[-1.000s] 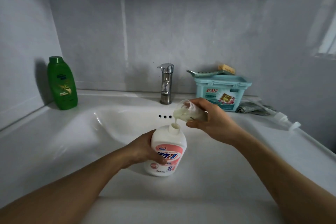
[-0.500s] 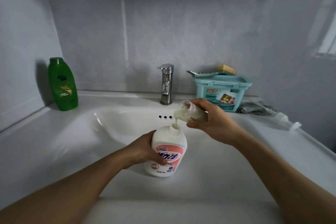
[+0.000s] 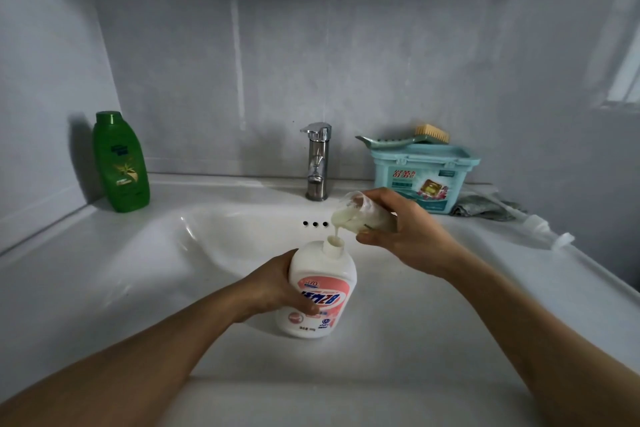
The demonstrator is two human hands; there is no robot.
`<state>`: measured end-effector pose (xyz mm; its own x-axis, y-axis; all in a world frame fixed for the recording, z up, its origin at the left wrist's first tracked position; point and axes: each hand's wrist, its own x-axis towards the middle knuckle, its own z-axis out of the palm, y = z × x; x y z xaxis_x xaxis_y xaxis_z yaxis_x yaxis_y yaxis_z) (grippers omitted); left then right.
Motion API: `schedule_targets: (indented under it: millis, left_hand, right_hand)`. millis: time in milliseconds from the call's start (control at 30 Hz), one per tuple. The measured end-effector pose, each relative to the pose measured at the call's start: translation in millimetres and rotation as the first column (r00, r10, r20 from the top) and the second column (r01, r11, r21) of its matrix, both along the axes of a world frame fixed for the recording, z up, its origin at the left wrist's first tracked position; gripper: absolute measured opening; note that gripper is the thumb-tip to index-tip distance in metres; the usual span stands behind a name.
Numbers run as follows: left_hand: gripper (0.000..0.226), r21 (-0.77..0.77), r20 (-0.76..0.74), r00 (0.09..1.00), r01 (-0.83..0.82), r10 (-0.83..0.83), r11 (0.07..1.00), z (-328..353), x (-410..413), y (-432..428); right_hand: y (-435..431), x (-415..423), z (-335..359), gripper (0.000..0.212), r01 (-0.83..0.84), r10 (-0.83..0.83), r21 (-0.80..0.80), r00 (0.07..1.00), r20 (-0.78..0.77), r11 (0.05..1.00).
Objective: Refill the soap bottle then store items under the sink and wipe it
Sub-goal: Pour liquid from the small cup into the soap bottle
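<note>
Both hands grip: your left hand (image 3: 277, 291) holds the soap bottle (image 3: 323, 288), your right hand (image 3: 405, 236) tips a cup (image 3: 353, 215). Creamy liquid (image 3: 336, 229) apparently enters the neck.

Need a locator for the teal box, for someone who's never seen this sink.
Start at the steel faucet behind the white basin. Just right of it, against the back wall, stands the teal box. It alone is a lidded tub with a printed label, carrying a soap dish and brush on its lid; a gray cloth lies beside it.
</note>
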<state>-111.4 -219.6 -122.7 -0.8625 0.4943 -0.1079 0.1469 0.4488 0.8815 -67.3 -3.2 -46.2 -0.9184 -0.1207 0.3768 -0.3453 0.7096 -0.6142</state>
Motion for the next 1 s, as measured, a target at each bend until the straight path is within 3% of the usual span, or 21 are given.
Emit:
schedule_targets:
  millis: [1000]
  left_hand:
    - [0.069, -0.010, -0.006, 1.000, -0.005, 0.005, 1.000, 0.3, 0.0, -0.7]
  right_hand:
    - [1.2, -0.7, -0.7, 0.055, 0.014, -0.014, 0.005, 1.000, -0.003, 1.000]
